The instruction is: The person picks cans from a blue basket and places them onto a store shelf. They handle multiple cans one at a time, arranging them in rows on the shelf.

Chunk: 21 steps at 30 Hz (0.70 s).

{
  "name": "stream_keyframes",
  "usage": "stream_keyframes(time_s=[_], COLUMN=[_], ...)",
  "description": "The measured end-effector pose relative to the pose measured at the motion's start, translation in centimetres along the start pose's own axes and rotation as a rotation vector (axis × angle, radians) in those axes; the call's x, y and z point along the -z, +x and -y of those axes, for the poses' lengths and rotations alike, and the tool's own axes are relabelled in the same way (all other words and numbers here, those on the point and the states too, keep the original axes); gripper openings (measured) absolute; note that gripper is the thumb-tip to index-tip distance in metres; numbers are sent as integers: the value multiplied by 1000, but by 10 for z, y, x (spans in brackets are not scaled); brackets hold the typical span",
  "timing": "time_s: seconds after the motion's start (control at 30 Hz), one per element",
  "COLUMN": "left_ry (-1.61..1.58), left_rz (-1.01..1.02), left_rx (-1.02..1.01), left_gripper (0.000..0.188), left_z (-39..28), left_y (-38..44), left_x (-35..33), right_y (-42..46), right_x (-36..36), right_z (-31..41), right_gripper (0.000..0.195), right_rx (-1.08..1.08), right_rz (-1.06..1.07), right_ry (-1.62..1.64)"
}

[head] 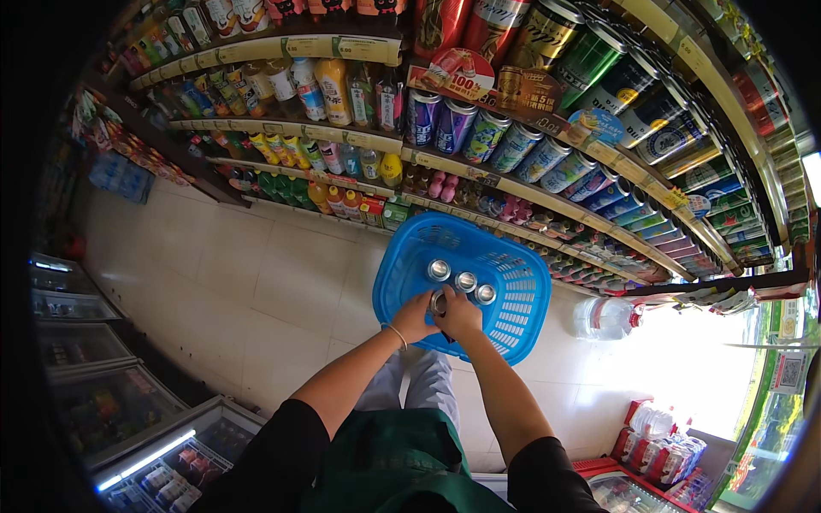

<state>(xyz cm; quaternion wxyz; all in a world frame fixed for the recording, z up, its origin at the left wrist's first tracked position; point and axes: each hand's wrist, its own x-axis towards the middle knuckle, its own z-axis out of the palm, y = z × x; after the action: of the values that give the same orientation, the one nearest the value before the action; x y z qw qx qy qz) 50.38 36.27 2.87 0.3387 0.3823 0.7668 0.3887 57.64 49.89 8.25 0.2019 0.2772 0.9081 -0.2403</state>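
A blue plastic basket (401,256) with slotted sides is in front of me. Inside it stand three drink cans, their silver tops facing up: one can (439,269) at the left, a second can (465,281) in the middle and a third can (485,294) at the right. Over the basket's near part, my left hand (412,319) and my right hand (463,315) hold another can (439,302) between them. Its round metal top shows; fingers hide most of its body. Whether its base touches the basket floor cannot be seen.
Behind the basket rise drink shelves (359,138) with bottles and a row of cans (521,147). A large water bottle (603,319) is on the tiled floor (288,282) to the right. Glass-topped freezers (115,391) line the lower left; stacked packs (664,452) sit lower right.
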Motion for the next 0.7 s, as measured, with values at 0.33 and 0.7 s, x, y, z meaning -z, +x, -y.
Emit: stream_keyframes(time_s=[0.33,0.7], left_ry=[115,31], left_rz=[146,157], left_rx=[147,127], left_gripper=[82,70], left_z=[53,18], left_y=[30,32], left_x=[-18,-11], right_y=[79,47], right_x=[-93,-50], right_z=[-17,-35], right_gripper=[66,66], right_rx=[-44,-6], right_rz=[28,-50], right_ry=[-99,136])
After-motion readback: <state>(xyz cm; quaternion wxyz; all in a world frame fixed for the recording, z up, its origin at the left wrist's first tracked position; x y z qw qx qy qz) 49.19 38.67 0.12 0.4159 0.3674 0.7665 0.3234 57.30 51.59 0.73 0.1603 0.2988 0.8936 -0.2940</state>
